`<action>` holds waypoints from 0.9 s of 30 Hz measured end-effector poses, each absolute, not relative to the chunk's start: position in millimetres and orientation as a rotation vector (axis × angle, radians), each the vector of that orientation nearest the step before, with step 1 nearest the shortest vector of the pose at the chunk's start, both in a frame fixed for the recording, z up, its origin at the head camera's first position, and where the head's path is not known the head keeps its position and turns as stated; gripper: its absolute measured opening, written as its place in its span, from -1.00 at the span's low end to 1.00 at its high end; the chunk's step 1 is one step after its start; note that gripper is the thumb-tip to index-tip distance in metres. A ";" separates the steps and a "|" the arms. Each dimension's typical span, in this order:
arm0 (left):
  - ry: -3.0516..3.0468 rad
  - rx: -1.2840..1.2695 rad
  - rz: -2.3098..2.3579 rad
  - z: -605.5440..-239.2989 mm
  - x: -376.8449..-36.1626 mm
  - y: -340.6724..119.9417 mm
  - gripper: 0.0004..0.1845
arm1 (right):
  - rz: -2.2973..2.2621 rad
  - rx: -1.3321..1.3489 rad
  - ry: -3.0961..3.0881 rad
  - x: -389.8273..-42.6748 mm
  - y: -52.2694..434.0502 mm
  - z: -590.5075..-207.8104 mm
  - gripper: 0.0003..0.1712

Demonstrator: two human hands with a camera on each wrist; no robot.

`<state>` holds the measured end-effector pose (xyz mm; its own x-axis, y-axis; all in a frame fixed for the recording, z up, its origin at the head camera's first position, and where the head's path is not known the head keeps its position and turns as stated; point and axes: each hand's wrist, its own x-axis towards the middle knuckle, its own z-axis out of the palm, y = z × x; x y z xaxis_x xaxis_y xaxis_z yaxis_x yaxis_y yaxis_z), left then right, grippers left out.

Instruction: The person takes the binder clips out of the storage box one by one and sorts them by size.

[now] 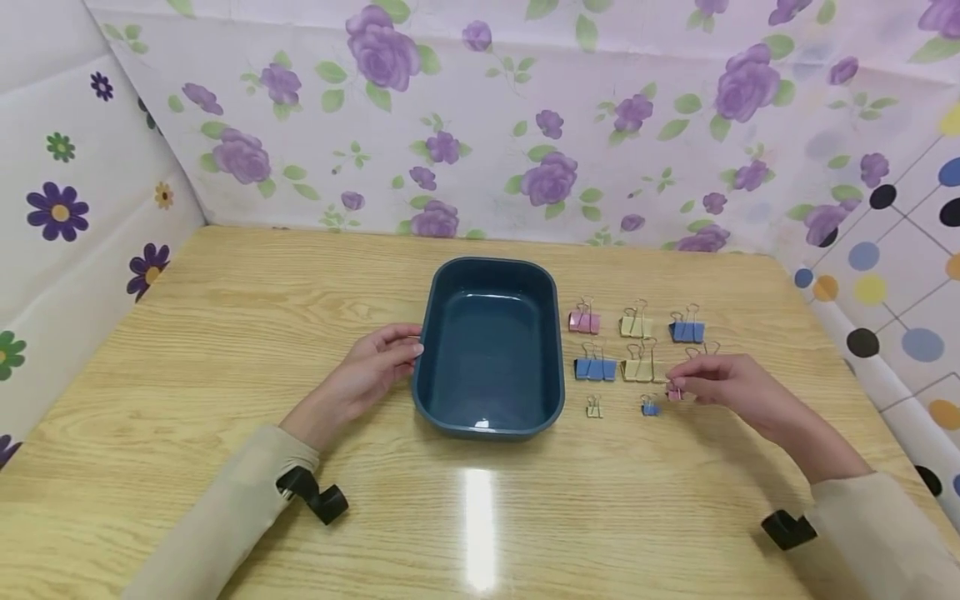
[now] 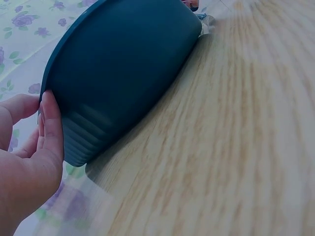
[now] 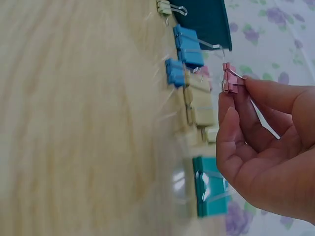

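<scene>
A dark blue rectangular tub [image 1: 487,358] stands mid-table with its inside bare. My left hand [image 1: 375,367] grips its left rim, thumb and fingertips at the edge. To the right, my right hand [image 1: 723,385] pinches a small pink binder clip [image 3: 230,78] between thumb and fingers, by its wire handles. Close to that hand lie a small blue binder clip [image 1: 649,409] and a larger yellow one [image 1: 637,371]. Behind the right hand, a teal binder clip [image 3: 211,187] is mostly hidden in the head view.
More binder clips lie in rows right of the tub: pink [image 1: 584,322], pale yellow [image 1: 636,327], dark blue [image 1: 687,332], blue [image 1: 595,369] and a small pale one [image 1: 594,409]. Floral sheeting [image 1: 480,125] rises behind the wooden table [image 1: 315,275]; patterned sheets hang at both sides.
</scene>
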<state>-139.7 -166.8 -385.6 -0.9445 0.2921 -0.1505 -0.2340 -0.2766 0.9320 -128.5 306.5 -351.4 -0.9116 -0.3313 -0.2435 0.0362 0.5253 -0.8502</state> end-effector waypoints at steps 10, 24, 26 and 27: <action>1.644 0.072 2.287 -384.9 -139.5 -167.1 -0.76 | -1.258 -0.189 2.450 -121.6 336.4 -361.5 -0.61; 1.639 0.063 2.279 -384.2 -139.1 -166.8 -0.74 | -1.201 -0.117 2.452 -118.4 350.4 -367.9 -0.59; 1.640 0.067 2.278 -384.1 -139.3 -166.3 -0.73 | -1.199 -0.111 2.449 -118.8 351.1 -367.9 -0.59; 1.640 0.070 2.278 -384.1 -139.5 -166.0 -0.72 | -1.197 -0.112 2.451 -119.0 351.5 -367.7 -0.59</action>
